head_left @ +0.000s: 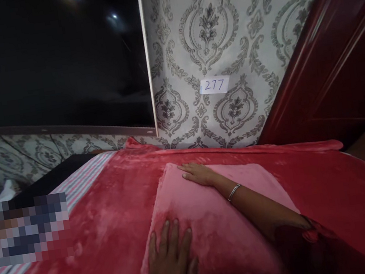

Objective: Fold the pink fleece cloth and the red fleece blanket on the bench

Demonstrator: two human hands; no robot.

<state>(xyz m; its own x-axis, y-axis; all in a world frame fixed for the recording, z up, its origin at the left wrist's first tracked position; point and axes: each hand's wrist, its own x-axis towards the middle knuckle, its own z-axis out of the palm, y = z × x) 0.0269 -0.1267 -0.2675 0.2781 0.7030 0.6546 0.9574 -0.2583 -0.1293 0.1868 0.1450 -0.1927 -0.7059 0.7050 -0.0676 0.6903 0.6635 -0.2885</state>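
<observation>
A pink plush cloth (pixel 239 238), squarish and fairly flat, lies on a larger red plush blanket (pixel 111 211). My left hand (pixel 169 258) rests palm down on the cloth's near left part, fingers apart. Farther up, near the cloth's far left corner, my right hand (pixel 196 173) lies flat with its fingers stretched out; a silver bracelet (pixel 234 192) circles that wrist. Neither hand grips anything. Whether the pink cloth is one layer or several folded ones, I cannot tell.
Striped fabric (pixel 82 179) shows beyond the blanket's left edge, beside a dark flat surface (pixel 60 171). A large black screen (pixel 48 65) stands behind. The patterned wall bears a "277" label (pixel 215 85). Dark red wooden panelling (pixel 335 54) rises at right.
</observation>
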